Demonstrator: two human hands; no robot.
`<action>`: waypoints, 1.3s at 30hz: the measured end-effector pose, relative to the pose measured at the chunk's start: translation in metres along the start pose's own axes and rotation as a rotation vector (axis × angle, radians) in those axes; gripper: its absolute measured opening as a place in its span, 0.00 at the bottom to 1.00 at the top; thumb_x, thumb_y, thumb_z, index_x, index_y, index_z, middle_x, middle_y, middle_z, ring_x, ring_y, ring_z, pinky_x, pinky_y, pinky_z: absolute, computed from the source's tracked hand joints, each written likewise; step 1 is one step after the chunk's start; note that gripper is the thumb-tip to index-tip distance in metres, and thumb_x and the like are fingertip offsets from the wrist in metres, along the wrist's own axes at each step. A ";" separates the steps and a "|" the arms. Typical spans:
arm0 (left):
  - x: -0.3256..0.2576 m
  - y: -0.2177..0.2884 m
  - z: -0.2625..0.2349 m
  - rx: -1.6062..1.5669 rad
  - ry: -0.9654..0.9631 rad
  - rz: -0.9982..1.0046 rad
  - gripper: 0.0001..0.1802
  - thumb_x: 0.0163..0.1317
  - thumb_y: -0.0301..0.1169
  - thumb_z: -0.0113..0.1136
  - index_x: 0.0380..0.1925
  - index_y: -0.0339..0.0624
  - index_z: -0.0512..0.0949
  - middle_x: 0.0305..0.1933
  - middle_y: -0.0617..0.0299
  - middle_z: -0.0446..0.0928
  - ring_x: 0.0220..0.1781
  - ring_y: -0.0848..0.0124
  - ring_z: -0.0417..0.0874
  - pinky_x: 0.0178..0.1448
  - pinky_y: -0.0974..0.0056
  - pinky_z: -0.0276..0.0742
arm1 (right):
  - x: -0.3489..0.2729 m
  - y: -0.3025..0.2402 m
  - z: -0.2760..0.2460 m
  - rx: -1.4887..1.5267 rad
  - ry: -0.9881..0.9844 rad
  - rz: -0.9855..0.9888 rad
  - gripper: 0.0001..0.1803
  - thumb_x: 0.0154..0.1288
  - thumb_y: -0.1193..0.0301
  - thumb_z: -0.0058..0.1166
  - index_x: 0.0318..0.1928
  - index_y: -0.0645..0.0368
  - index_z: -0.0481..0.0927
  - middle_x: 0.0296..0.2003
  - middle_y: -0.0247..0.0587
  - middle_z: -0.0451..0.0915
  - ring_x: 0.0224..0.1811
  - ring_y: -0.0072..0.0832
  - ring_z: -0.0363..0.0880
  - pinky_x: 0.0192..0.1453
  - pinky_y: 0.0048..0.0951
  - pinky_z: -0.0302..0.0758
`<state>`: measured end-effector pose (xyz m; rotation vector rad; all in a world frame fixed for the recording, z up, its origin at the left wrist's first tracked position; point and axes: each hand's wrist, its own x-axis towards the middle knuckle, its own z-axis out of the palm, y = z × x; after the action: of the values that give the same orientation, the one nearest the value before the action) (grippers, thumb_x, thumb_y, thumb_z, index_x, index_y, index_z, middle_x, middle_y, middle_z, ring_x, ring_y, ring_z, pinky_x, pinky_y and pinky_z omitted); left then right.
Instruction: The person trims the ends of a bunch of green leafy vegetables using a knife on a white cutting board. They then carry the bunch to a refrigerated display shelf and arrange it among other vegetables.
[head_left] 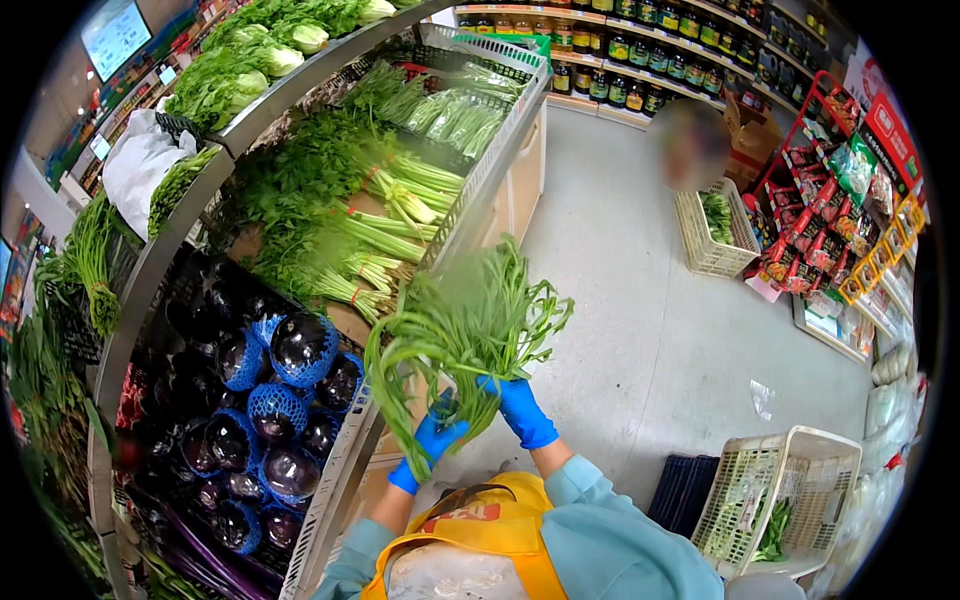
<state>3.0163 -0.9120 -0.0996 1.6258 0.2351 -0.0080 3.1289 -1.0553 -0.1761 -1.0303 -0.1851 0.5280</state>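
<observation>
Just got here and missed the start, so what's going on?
A person's blue-gloved left hand and right hand hold a loose bunch of long leafy greens. It is by the edge of a produce display, near netted eggplants and banded green stalks. At lower right, a white crate holds some greens.

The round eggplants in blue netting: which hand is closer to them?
Left. The left hand is to the right of the eggplants; the right hand is farther right, beyond the left one. Both hold leafy greens.
</observation>
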 end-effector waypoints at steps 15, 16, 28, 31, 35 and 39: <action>0.031 0.009 -0.006 -0.570 0.297 -0.083 0.31 0.50 0.28 0.56 0.56 0.36 0.65 0.49 0.50 0.74 0.46 0.62 0.78 0.48 0.62 0.77 | -0.020 -0.051 0.055 -0.106 -0.101 -0.092 0.30 0.65 0.63 0.49 0.64 0.61 0.61 0.60 0.42 0.66 0.62 0.31 0.64 0.66 0.31 0.59; 0.032 0.004 -0.015 -0.704 0.249 -0.125 0.30 0.50 0.31 0.55 0.56 0.36 0.65 0.48 0.51 0.74 0.45 0.62 0.78 0.47 0.61 0.77 | -0.024 -0.052 0.058 -0.107 -0.100 -0.106 0.30 0.65 0.62 0.49 0.64 0.61 0.61 0.60 0.42 0.66 0.62 0.31 0.64 0.66 0.31 0.59; 0.004 0.018 -0.014 -1.613 -0.062 -0.168 0.38 0.57 0.48 0.54 0.63 0.41 0.57 0.37 0.61 0.68 0.31 0.73 0.70 0.39 0.64 0.69 | -0.016 0.137 0.004 0.471 -0.369 0.384 0.29 0.68 0.54 0.42 0.64 0.56 0.62 0.57 0.42 0.69 0.57 0.32 0.69 0.64 0.34 0.63; -0.002 0.020 -0.010 -1.740 -0.174 -0.147 0.38 0.57 0.48 0.53 0.63 0.41 0.57 0.38 0.60 0.69 0.32 0.72 0.71 0.40 0.64 0.70 | 0.027 0.131 0.032 0.577 -0.355 0.222 0.32 0.65 0.51 0.45 0.64 0.56 0.60 0.60 0.42 0.65 0.59 0.34 0.68 0.65 0.38 0.61; -0.015 0.028 -0.009 -1.909 -0.411 -0.111 0.38 0.58 0.49 0.52 0.64 0.42 0.56 0.41 0.58 0.70 0.33 0.70 0.73 0.42 0.62 0.71 | 0.058 0.051 0.089 0.900 -0.404 0.228 0.35 0.63 0.51 0.50 0.64 0.57 0.60 0.61 0.42 0.64 0.59 0.37 0.67 0.65 0.42 0.60; -0.024 0.052 -0.014 -1.790 -0.494 -0.135 0.38 0.59 0.49 0.50 0.65 0.42 0.55 0.43 0.57 0.71 0.34 0.68 0.74 0.43 0.61 0.72 | 0.064 0.002 0.121 0.815 -0.238 0.268 0.28 0.61 0.60 0.56 0.59 0.57 0.66 0.51 0.40 0.74 0.51 0.35 0.73 0.55 0.36 0.71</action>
<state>2.9993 -0.9045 -0.0436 -0.2001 -0.0756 -0.2310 3.1364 -0.9300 -0.1217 -0.1927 -0.0279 0.8750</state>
